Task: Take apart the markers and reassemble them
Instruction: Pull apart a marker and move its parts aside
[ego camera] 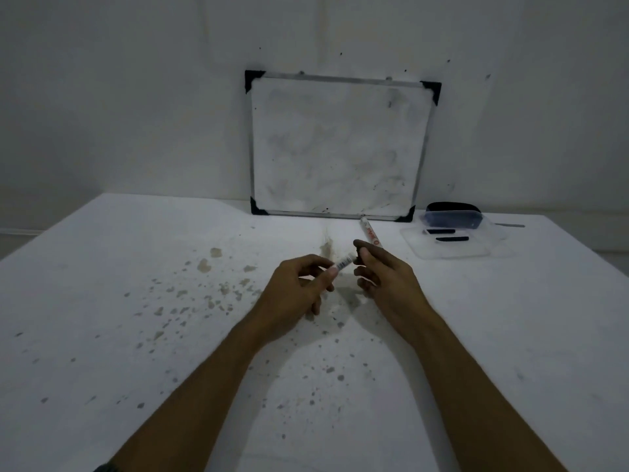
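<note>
While gripped: marker barrel [344, 264] is pinched in left hand [299, 287].
Right hand [384, 277]: closed, possibly on its cap.
Risk: cap dropped if pulled askew.

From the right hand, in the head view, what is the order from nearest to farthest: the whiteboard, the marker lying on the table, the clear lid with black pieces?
1. Marker: just beyond the right hand.
2. Clear lid: farther right.
3. Whiteboard: at the back, against the wall.
</note>
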The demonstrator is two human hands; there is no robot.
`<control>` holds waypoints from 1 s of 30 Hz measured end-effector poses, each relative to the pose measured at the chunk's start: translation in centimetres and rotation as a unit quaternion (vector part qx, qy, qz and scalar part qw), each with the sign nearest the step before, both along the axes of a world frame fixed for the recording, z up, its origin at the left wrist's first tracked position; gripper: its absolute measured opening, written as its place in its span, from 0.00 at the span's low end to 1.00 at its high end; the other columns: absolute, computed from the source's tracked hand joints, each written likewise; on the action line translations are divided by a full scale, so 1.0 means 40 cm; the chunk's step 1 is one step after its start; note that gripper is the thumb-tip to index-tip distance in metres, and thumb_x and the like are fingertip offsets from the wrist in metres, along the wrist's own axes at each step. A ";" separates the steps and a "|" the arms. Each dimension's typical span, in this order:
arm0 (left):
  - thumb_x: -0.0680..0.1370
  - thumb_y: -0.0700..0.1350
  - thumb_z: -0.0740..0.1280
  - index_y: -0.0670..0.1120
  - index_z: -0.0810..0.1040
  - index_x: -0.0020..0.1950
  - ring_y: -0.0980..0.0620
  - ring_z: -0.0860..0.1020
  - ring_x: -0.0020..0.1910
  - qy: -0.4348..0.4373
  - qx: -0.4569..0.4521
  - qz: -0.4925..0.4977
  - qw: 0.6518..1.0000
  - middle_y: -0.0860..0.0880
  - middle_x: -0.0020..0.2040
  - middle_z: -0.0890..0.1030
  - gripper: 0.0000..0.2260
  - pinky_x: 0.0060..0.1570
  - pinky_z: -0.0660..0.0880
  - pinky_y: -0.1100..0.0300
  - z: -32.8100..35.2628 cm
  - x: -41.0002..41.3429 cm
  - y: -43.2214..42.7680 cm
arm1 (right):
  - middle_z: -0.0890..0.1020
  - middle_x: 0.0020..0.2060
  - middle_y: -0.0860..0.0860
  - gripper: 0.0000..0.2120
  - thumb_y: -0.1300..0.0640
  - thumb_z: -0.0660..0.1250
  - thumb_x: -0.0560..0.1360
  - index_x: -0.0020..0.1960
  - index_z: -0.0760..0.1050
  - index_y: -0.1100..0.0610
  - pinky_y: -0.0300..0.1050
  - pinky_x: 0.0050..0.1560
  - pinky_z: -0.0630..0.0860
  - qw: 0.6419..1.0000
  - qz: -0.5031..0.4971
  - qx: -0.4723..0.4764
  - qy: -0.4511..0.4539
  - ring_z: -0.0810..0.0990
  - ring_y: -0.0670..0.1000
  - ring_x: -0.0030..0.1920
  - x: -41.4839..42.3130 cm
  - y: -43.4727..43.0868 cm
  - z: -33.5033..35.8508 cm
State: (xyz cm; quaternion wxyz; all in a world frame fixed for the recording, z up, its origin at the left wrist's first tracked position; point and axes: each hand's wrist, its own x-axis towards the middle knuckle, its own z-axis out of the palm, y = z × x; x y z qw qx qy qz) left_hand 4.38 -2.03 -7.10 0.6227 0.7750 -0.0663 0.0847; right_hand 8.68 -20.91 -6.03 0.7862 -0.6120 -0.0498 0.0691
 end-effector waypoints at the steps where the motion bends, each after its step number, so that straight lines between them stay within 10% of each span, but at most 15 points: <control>1: 0.80 0.53 0.70 0.50 0.83 0.58 0.48 0.78 0.26 0.000 0.008 -0.003 1.000 0.46 0.42 0.85 0.11 0.26 0.75 0.58 -0.002 -0.002 -0.012 | 0.84 0.48 0.52 0.12 0.56 0.71 0.79 0.62 0.83 0.56 0.42 0.49 0.79 1.000 0.001 0.016 0.012 0.82 0.49 0.44 0.003 -0.004 0.001; 10: 0.82 0.47 0.69 0.46 0.84 0.56 0.52 0.70 0.21 0.009 -0.037 0.027 0.999 0.47 0.39 0.84 0.08 0.22 0.69 0.60 0.007 0.008 0.001 | 0.78 0.42 0.51 0.14 0.55 0.70 0.79 0.61 0.84 0.59 0.43 0.46 0.79 0.988 0.050 0.132 0.066 0.77 0.48 0.42 0.026 -0.028 0.002; 30: 0.80 0.49 0.71 0.48 0.84 0.60 0.59 0.73 0.23 -0.006 0.013 0.029 0.999 0.46 0.41 0.87 0.10 0.25 0.71 0.65 0.007 0.003 -0.004 | 0.87 0.55 0.57 0.14 0.56 0.67 0.81 0.62 0.81 0.63 0.47 0.57 0.82 0.999 0.021 0.027 0.028 0.86 0.52 0.57 0.005 -0.010 0.015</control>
